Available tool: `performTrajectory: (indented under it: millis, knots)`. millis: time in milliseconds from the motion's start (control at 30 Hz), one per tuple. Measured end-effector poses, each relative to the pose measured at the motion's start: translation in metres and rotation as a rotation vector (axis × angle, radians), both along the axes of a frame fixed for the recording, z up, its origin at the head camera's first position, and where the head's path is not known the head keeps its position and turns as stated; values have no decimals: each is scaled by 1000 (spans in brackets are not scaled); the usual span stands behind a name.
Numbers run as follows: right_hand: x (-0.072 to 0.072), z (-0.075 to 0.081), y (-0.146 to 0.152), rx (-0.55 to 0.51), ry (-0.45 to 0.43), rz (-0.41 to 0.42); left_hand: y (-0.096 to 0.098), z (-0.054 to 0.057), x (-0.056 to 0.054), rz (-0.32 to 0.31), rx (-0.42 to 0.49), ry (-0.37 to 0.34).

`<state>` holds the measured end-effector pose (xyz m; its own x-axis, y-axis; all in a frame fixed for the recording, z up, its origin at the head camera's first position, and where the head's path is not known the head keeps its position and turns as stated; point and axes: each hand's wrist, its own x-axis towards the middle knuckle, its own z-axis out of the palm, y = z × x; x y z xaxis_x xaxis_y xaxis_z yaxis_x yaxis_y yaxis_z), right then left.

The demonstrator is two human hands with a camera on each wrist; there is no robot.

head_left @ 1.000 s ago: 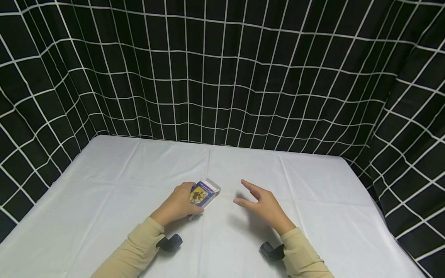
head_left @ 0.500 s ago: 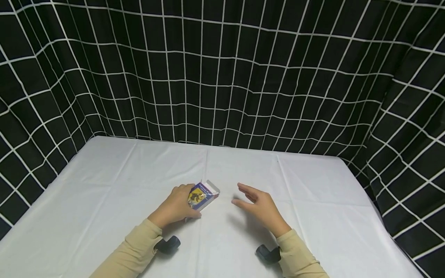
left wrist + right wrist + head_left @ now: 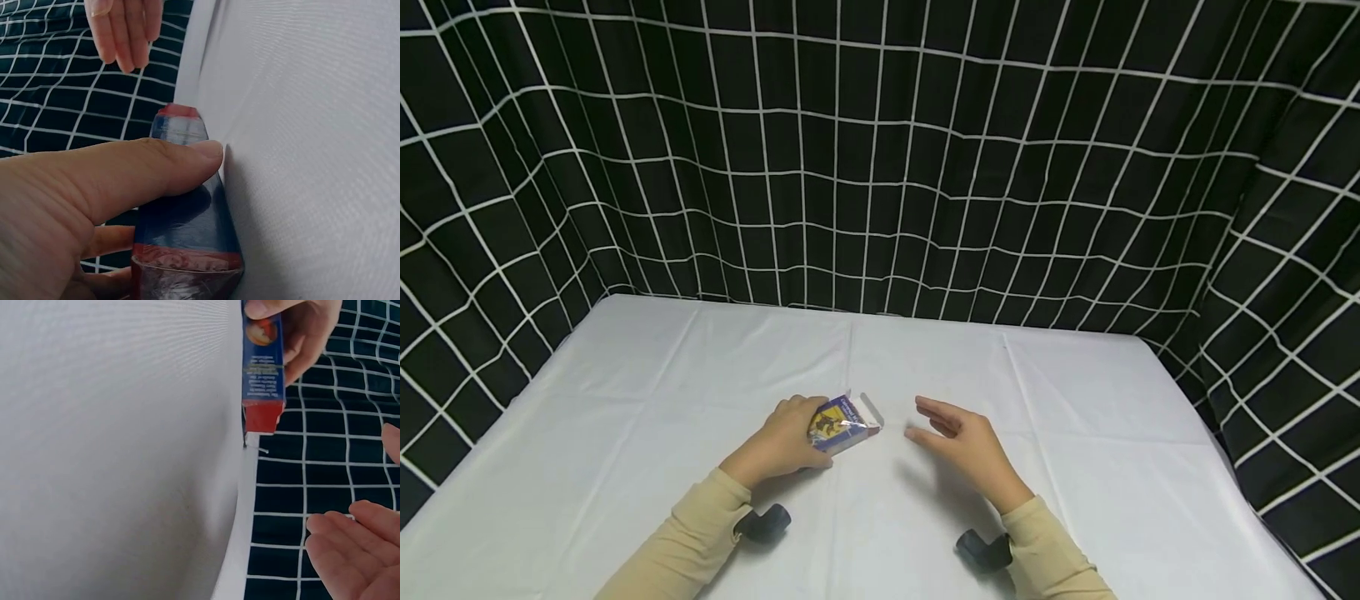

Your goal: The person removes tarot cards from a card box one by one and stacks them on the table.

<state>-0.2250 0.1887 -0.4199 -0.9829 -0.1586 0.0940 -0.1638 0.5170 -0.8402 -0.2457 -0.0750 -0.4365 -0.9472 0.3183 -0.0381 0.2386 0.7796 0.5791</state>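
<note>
A small blue card box (image 3: pixel 838 423) with a yellow picture on its front is in my left hand (image 3: pixel 781 442), just left of the middle in the head view. The thumb and fingers grip it along opposite sides. Its right end has an opened flap (image 3: pixel 871 411). In the left wrist view the thumb lies across the box's narrow blue side (image 3: pixel 187 231). The right wrist view shows its red end tab (image 3: pixel 263 417). My right hand (image 3: pixel 970 447) hovers to the right, apart from the box, with fingers extended and nothing held. What the box contains is hidden.
A white cloth (image 3: pixel 647 450) covers the table. Behind and at both sides hangs a black curtain with a white grid (image 3: pixel 880 167). A dark wrist device (image 3: pixel 763 525) is on the left wrist, and a similar device (image 3: pixel 983 552) on the right.
The box has turned slightly clockwise in my left hand, so its flap end points more to the right. My right hand's fingers have come a little nearer its thumb.
</note>
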Motion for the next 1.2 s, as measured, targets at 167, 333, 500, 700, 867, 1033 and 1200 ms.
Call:
performTrajectory:
  millis: [167,333,500,700,867,1033,1200]
  knots:
    - [0,1,0,-8,-1,13,0,0,-1,19,-14,-1]
    - [0,2,0,-28,4,-5,1,0,-3,-2,-11,8]
    - [4,3,0,-54,11,2,-1,0,-4,-37,8,-1]
    - [8,10,-1,-68,29,9,-5,6,-5,-68,54,45]
    - [11,15,-3,-68,29,2,-8,11,-5,-115,64,99]
    - [13,22,-4,-90,37,-1,-11,18,-4,-144,65,167]
    - [14,32,-10,-81,42,-13,-13,25,-1,-151,64,198]
